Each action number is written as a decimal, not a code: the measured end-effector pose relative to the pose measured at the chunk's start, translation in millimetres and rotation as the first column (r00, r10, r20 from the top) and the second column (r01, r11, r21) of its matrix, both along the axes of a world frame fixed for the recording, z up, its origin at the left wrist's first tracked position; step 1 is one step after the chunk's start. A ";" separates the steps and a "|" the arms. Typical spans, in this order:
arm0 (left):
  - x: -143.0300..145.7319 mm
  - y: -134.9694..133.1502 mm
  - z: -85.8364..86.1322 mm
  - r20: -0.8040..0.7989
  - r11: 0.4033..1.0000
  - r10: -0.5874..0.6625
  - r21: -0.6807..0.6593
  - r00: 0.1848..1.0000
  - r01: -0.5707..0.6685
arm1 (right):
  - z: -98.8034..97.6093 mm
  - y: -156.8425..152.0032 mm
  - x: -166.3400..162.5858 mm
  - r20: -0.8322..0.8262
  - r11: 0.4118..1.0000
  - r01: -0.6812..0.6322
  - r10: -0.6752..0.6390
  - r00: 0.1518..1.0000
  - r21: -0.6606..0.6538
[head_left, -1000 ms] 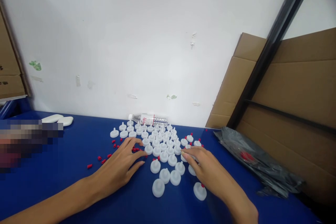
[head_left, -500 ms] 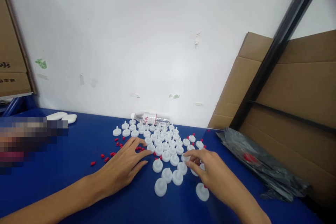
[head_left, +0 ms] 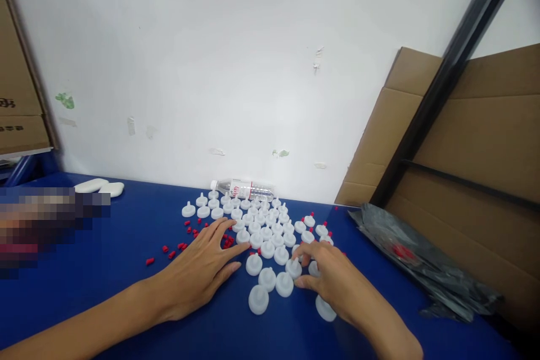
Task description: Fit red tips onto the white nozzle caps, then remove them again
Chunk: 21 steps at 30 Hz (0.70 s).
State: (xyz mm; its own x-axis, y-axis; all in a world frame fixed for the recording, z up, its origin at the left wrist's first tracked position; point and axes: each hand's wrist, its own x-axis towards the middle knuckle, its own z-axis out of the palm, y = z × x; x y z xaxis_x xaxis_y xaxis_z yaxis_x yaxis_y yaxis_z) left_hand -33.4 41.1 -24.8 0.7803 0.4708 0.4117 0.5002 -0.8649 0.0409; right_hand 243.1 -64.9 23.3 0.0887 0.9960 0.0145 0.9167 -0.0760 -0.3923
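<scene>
Many white plastic nozzle caps [head_left: 267, 249], round with a thin spout on top, stand clustered on the blue table. My left hand [head_left: 205, 264] lies at the left edge of the cluster, fingers apart, above small red tips [head_left: 228, 242]; its index fingertip is close to the white caps. My right hand [head_left: 331, 278] is at the right side, thumb and index finger apart around a single white nozzle cap [head_left: 293, 269]; whether they touch it I cannot tell. Several white caps with red tips [head_left: 309, 221] stand beyond the right hand, which partly hides others.
A clear plastic bottle [head_left: 244, 190] lies along the wall behind the caps. Right of the caps lies a dark plastic bag [head_left: 422, 264], with cardboard [head_left: 476, 140] behind it. Two white oval objects [head_left: 110, 189] lie at the back left, beside a blurred-out area.
My right hand has moved a little left and toward me, with its thumb and index finger now around another cap. My left hand has shifted slightly right.
</scene>
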 end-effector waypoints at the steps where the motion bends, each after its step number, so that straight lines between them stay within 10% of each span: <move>1: 0.0 0.2 -0.1 0.007 1.000 0.000 0.003 1.000 0.000 | -0.8 1.0 0.1 0.004 1.000 0.000 0.000 1.000 -0.002; 21: 10.3 -3.3 8.2 0.055 0.995 -0.068 -0.068 0.996 0.072 | -9.4 3.6 2.9 0.008 1.000 -0.018 0.018 1.000 -0.007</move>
